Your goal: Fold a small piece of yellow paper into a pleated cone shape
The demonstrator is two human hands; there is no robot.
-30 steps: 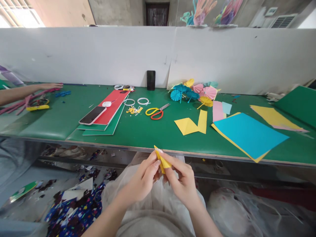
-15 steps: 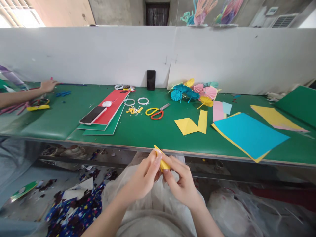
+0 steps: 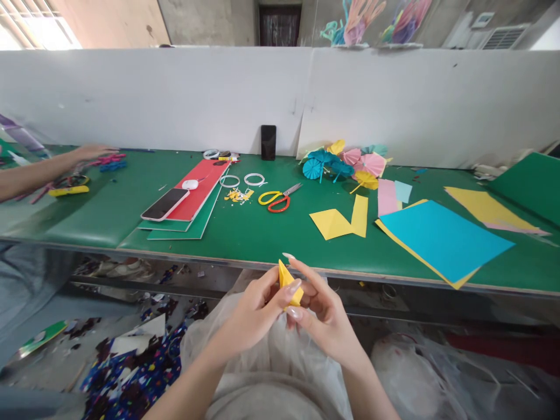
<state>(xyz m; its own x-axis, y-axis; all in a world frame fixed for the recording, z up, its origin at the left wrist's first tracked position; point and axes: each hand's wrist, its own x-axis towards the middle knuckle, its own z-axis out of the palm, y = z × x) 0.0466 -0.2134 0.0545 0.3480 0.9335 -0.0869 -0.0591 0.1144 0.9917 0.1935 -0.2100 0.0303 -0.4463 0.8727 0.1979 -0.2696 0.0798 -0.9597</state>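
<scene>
A small piece of folded yellow paper (image 3: 285, 279) is held over my lap, just in front of the table edge, with its narrow tip pointing up. My left hand (image 3: 261, 309) pinches it, the thumb lying across its face. My right hand (image 3: 322, 312) has its thumb at the paper's lower corner and other fingers behind it; the index finger is lifted off near the tip. Part of the paper is hidden by my fingers. On the table beyond lie scissors (image 3: 280, 198) with one yellow and one red handle, and yellow paper pieces (image 3: 331, 224).
Blue paper sheets (image 3: 444, 236) lie at right, with small paper umbrellas (image 3: 321, 163) behind. A phone (image 3: 165, 204) rests on red and green boards (image 3: 199, 186) at left. Another phone (image 3: 268, 143) leans on the white partition (image 3: 175, 96). A co-worker's hand (image 3: 90, 153) is at far left.
My right index finger has lifted off the paper, and the paper has turned slightly, showing more of its face. At far left, the co-worker's hand has moved and pink pieces now lie by the blue ones.
</scene>
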